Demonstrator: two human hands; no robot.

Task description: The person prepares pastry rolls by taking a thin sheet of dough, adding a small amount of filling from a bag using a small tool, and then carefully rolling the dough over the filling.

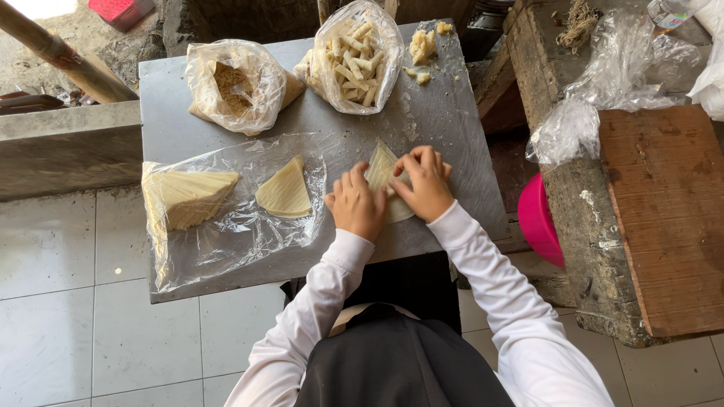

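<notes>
both arms reach forward in long white sleeves, bent slightly at the elbows and angled in toward each other. the left hand lies palm down, knuckles up, fingers curled and pressing downward. the right hand sits just beside it, nearly touching, its fingers bent and pinching together at the tips.

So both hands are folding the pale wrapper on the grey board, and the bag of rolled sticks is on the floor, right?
Not quite. The head view shows the bag of rolled sticks on the grey board, not the floor. Both the left hand and the right hand do press the pale wrapper.
</notes>
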